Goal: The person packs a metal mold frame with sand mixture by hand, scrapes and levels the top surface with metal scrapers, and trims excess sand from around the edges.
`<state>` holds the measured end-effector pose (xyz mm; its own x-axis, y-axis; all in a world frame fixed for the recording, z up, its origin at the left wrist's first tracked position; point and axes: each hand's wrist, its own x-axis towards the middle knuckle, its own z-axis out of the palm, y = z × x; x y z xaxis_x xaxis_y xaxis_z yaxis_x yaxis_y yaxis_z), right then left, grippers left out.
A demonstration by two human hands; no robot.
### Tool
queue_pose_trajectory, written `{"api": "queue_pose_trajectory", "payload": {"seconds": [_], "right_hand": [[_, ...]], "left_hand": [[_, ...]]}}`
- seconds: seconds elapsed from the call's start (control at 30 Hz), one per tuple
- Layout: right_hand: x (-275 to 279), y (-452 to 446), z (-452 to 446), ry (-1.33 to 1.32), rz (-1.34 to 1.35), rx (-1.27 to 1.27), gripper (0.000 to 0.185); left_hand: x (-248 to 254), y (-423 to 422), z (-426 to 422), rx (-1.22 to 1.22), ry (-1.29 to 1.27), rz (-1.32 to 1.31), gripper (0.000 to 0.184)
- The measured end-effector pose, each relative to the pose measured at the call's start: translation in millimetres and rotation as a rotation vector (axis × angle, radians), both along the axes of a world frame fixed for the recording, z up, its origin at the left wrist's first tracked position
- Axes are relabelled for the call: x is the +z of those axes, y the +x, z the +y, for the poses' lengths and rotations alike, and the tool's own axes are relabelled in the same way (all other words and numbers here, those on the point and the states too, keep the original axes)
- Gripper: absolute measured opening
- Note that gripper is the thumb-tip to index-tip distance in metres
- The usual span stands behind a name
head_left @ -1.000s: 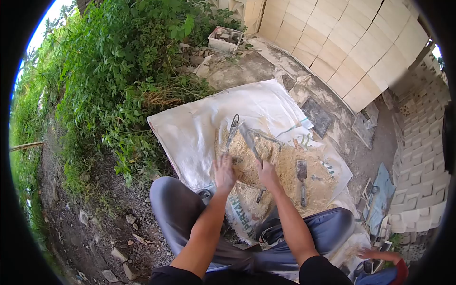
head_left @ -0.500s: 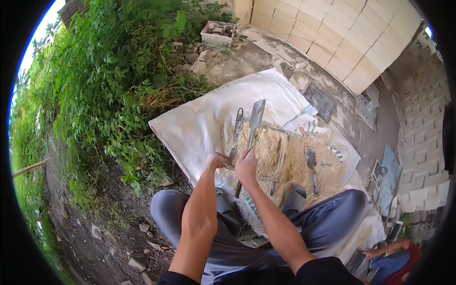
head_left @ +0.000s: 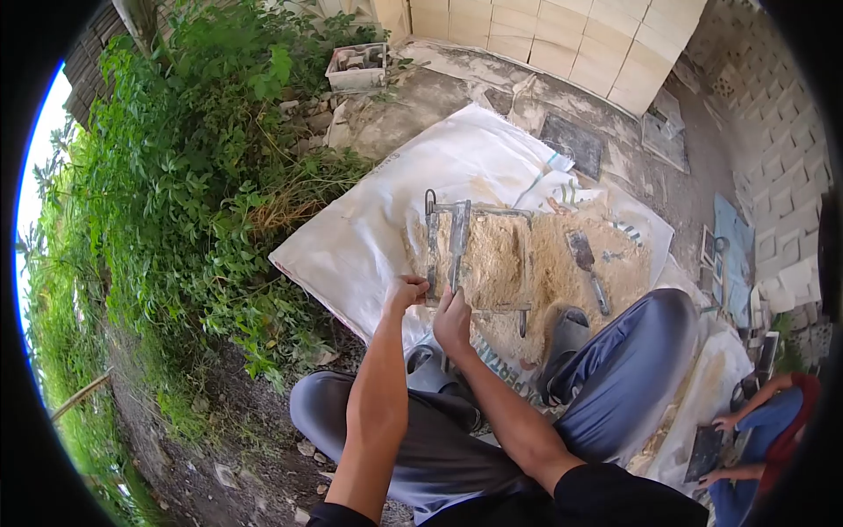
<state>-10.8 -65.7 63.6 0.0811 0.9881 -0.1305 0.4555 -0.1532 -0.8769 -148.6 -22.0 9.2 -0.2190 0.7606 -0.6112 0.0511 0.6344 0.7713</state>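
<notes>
A metal mold frame (head_left: 525,226) filled with tan sandy material (head_left: 493,255) lies on a white woven sack (head_left: 347,237). My left hand (head_left: 407,292) is closed around the frame's near left corner. In my right hand (head_left: 452,323) is a flat-bladed trowel (head_left: 459,230), its blade pointing away from me over the frame's left side. Whether the blade touches the frame or the sand, I cannot tell. A second trowel (head_left: 580,252), dusted with sand, rests on the loose sand (head_left: 623,272) to the right of the frame.
Green plants (head_left: 211,176) grow along the left. A white crate (head_left: 357,68) stands at the back near a tiled wall (head_left: 544,35). Dark square slabs (head_left: 572,143) lie beyond the sack. Another person (head_left: 764,430) sits at the lower right, hands on a dark plate.
My right hand has brought the trowel left and down, from above the sand to the frame's left side. My left hand stays at the corner. The view has shifted; the other person shows more.
</notes>
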Motion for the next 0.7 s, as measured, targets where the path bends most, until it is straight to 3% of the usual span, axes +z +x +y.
{"api": "queue_pose_trajectory", "payload": {"seconds": [0.07, 0.13, 0.3, 0.53, 0.7], "right_hand": [[-20, -1, -14, -0.016, -0.001, -0.031, 0.037], [-81, -3, -38, -0.097, -0.165, 0.057, 0.034], [-80, 0, -43, -0.078, -0.153, 0.043, 0.032], [-23, -11, -3, 0.062, -0.073, -0.044, 0.037], [-54, -6, -2, -0.233, -0.128, 0.046, 0.044]], "left_hand": [[-1, -2, 2, -0.036, -0.011, -0.007, 0.035], [-30, -11, -2, 0.022, 0.048, -0.153, 0.035], [-41, -11, -4, 0.016, 0.059, -0.176, 0.033], [-32, -10, -3, 0.008, 0.037, -0.140, 0.033], [-29, -10, -4, 0.017, 0.051, -0.180, 0.035]]}}
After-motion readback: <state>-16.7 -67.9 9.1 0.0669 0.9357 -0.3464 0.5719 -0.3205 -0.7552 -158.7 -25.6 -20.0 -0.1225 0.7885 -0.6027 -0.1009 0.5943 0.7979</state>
